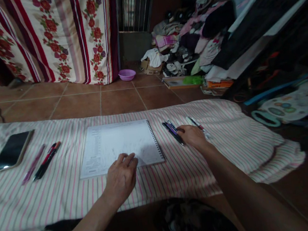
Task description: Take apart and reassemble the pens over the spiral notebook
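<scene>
A white spiral notebook [120, 143] lies on a pink-striped cloth [220, 152] spread over the floor. My left hand [121, 178] rests on the notebook's lower edge with its fingers loosely curled and nothing in them. My right hand [193, 136] is to the right of the notebook, its fingers closed on a bunch of dark pens [172, 130] that lie on the cloth. More pens [195, 121] lie just beyond the hand.
A dark phone [11, 151] lies at the cloth's left, with a pink pen [34, 164] and a red-black pen [47, 160] beside it. A purple bowl [127, 74] stands on the tiled floor near a floral curtain [52, 34]. Clothes [200, 35] and toys [288, 105] are piled at right.
</scene>
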`<state>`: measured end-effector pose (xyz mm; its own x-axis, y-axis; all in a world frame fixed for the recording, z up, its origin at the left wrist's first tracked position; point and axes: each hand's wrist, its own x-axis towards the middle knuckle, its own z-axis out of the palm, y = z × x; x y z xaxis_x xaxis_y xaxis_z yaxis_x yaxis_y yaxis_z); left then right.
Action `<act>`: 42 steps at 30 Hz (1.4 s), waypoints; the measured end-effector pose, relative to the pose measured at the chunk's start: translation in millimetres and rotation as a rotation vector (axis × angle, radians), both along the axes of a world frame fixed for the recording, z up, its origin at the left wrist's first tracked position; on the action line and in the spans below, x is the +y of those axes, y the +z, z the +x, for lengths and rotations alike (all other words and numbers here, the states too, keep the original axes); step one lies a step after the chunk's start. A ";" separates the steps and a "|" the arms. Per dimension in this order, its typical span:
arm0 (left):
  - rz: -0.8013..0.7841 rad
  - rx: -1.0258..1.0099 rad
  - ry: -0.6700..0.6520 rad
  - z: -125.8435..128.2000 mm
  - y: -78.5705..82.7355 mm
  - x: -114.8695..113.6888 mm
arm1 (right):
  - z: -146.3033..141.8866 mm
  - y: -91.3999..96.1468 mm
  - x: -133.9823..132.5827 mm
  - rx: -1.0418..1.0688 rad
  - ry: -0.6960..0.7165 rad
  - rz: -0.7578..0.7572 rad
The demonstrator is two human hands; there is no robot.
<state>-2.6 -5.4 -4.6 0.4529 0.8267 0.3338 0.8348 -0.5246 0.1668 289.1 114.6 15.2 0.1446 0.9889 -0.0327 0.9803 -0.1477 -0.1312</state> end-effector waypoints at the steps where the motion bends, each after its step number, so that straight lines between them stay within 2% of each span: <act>1: -0.005 0.000 -0.001 -0.3 0.1 -0.2 | 0.0 -1.6 -0.7 0.015 -0.002 0.010; 7: -0.015 -0.015 -0.004 -2.2 -1.1 -0.9 | -0.6 -5.8 -1.6 0.152 -0.025 0.101; 12: -0.023 -0.030 -0.004 -2.3 -1.2 -0.9 | 1.9 7.9 7.2 0.367 -0.071 0.207; 16: -0.035 -0.013 -0.001 -2.0 -0.8 -0.4 | -14.2 20.4 8.0 0.590 -0.045 0.255; 18: -0.036 -0.021 -0.002 -2.2 -1.3 0.0 | -29.6 23.3 3.8 0.723 -0.076 0.294; 19: -0.034 -0.032 -0.005 -2.3 -1.7 0.2 | -38.1 23.8 1.2 0.665 -0.091 0.342; 21: -0.026 -0.057 -0.014 -2.4 -2.8 0.5 | -55.4 22.8 -2.7 0.413 -0.084 0.376; 25: -0.012 -0.067 -0.008 -1.1 -4.1 0.8 | -84.1 14.1 4.9 0.092 0.224 0.151; 26: -0.011 -0.064 -0.002 -0.7 -4.1 0.8 | -88.8 11.7 10.5 0.022 0.258 0.073; 31: -0.029 -0.063 -0.010 -1.1 -4.9 0.9 | -95.7 8.7 40.0 -0.017 0.355 -0.034; 35: -0.045 -0.063 -0.010 -3.1 -5.8 0.2 | -95.7 13.7 44.0 -0.066 0.366 -0.034; 39: -0.072 -0.048 -0.006 -2.4 -3.2 -0.8 | -96.6 22.1 39.9 -0.075 0.363 0.081; 42: -0.072 -0.033 0.001 -1.3 -2.1 -0.5 | -94.6 30.5 38.8 0.092 0.315 0.166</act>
<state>-3.9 -5.9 -6.7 0.4423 0.8493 0.2882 0.8286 -0.5099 0.2312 194.4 153.4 45.7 -0.1638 0.9774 0.1336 0.9573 0.1901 -0.2177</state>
